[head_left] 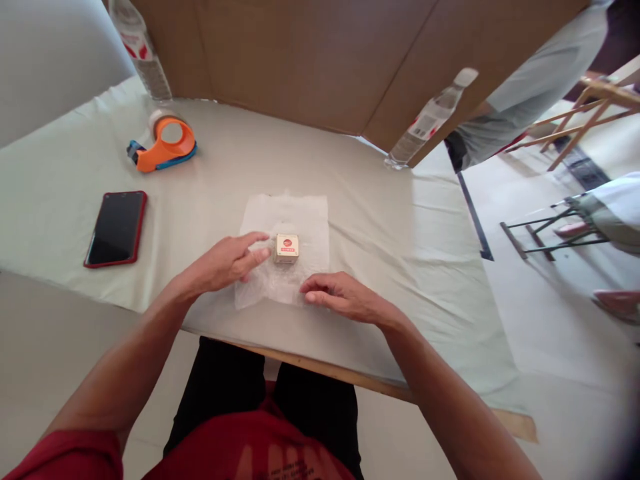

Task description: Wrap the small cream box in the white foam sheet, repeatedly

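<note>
A small cream box (287,247) with red print sits on a sheet of translucent bubble wrap (310,220) spread over the covered table. Just left of the box is my left hand (231,262), its fingers apart and pointing towards it, holding nothing. My right hand (343,295) rests at the lower right of the wrap, fingers loosely curved, thumb apart from them, with nothing seen in it. Its fingertips are at the wrap's near edge; whether they press on the wrap I cannot tell.
An orange tape dispenser (173,143) and a red-cased phone (116,228) lie on the left. One water bottle (143,57) stands back left, another (430,123) back right, against a cardboard panel (300,60). Beyond the right edge are a person's sleeve (545,73) and a folding stool (545,230).
</note>
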The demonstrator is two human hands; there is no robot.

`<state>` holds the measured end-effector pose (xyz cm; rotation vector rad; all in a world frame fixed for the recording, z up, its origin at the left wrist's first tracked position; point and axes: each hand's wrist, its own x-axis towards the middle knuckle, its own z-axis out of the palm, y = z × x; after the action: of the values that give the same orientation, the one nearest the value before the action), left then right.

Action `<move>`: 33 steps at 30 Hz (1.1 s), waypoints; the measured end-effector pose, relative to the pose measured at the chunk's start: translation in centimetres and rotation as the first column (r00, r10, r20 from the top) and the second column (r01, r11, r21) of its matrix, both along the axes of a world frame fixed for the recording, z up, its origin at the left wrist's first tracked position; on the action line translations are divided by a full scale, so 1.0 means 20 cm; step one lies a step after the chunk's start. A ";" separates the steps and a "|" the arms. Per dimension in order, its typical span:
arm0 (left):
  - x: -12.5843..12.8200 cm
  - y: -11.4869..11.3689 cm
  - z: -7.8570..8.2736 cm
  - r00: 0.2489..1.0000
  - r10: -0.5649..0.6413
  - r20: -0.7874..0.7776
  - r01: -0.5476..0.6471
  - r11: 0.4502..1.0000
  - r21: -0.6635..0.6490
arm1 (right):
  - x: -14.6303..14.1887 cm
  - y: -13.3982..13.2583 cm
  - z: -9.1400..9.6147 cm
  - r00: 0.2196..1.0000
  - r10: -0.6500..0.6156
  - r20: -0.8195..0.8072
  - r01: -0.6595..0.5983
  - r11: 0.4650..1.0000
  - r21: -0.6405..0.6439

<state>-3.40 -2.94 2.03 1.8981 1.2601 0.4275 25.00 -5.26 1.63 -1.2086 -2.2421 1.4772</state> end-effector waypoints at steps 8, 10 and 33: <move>0.06 -0.08 -0.07 0.949 0.146 -0.279 -0.018 0.909 0.415 | -0.13 0.07 -0.05 0.941 -0.315 -0.127 0.339 0.839 0.425; 0.08 -0.05 -0.11 0.972 0.106 -0.208 0.011 0.869 0.494 | -0.20 0.14 -0.09 0.960 -0.266 -0.089 0.274 0.815 0.510; 0.15 -0.02 -0.27 0.898 -0.082 -0.432 0.234 0.922 0.310 | 0.40 -0.05 -0.25 0.726 -0.670 -0.154 0.551 0.432 0.714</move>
<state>-0.32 -3.35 -3.36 2.4806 1.3414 0.1732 32.90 -6.19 -3.38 -1.5900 -1.7827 0.1479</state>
